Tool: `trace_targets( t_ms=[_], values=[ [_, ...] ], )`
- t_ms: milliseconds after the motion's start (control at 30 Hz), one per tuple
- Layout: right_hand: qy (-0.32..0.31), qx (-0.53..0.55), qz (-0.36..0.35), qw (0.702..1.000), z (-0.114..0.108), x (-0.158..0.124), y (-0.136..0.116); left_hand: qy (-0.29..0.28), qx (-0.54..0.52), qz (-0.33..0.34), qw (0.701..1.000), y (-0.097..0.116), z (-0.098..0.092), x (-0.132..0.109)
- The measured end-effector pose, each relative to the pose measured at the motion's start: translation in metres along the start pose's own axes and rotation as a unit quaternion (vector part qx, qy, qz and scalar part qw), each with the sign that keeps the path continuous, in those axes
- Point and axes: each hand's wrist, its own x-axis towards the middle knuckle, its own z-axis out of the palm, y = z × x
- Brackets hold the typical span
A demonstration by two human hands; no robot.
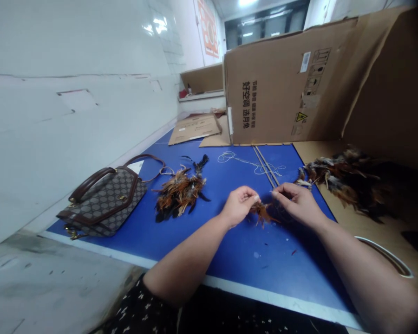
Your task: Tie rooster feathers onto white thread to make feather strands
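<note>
Head view: a small bunch of orange-brown feathers [261, 214] is pinched at its top by the fingertips of the left hand [239, 204], low over a blue tabletop with a pale edge [237, 253]. Just beside it, thumb and forefinger of the right hand [298, 203] are brought close together; whether anything thin is gripped there cannot be told. The bunch is positioned between both hands.

Beyond the hands, two thin tan strips [264, 166] are laid side by side, with a loose tangle of whitish thread [245, 161] crossed near them. A few dark feather scraps [293, 253] are scattered nearer the front edge.

To the left, a larger heap of brown and black feathers [181, 190] is seen, then a grey-brown patterned handbag with brown trim [107, 199], set near the white wall [90, 55]. To the right, a dark mixed feather pile [348, 181] is spread on brown cardboard [341, 206]. Behind, a big printed cardboard box [275, 97] is stood, flat cardboard pieces [195, 129] placed beside it.
</note>
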Motion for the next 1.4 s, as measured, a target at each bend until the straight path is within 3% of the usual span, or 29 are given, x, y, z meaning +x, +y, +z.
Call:
trace_targets(
  t_ms=[167, 300, 467, 533, 667, 733, 1033, 1233, 1400],
  values=[
    [-0.001, 0.021, 0.040, 0.999, 0.005, -0.004, -0.003, -0.028, -0.024, 0.080, 0.996, 0.004, -0.006, 0.000],
    [-0.008, 0.014, 0.066, 0.998, 0.008, -0.007, -0.006, -0.077, -0.067, 0.105, 0.989, 0.007, -0.008, -0.002],
    [0.004, 0.036, 0.004, 0.999, 0.010, -0.009, -0.012, -0.099, -0.103, 0.107, 0.984, 0.011, -0.006, -0.005],
    [-0.034, 0.095, 0.004, 0.995, 0.010, -0.011, -0.016, -0.103, -0.108, 0.096, 0.984, 0.011, -0.004, -0.006],
    [-0.166, 0.201, 0.049, 0.964, 0.014, -0.015, -0.024, -0.105, -0.100, 0.074, 0.987, 0.009, -0.002, -0.008],
    [-0.181, 0.205, 0.051, 0.960, 0.017, -0.016, -0.026, -0.106, -0.097, 0.070, 0.987, 0.008, -0.002, -0.009],
    [-0.116, 0.104, 0.008, 0.988, 0.019, -0.015, -0.013, -0.036, -0.107, -0.016, 0.994, -0.005, 0.003, -0.005],
    [-0.082, 0.097, 0.001, 0.992, 0.016, -0.013, -0.017, -0.076, -0.131, -0.038, 0.988, -0.015, 0.008, -0.004],
    [-0.050, 0.122, 0.009, 0.991, 0.012, -0.012, -0.016, -0.060, -0.051, -0.064, 0.995, -0.017, 0.004, -0.002]
  ],
)
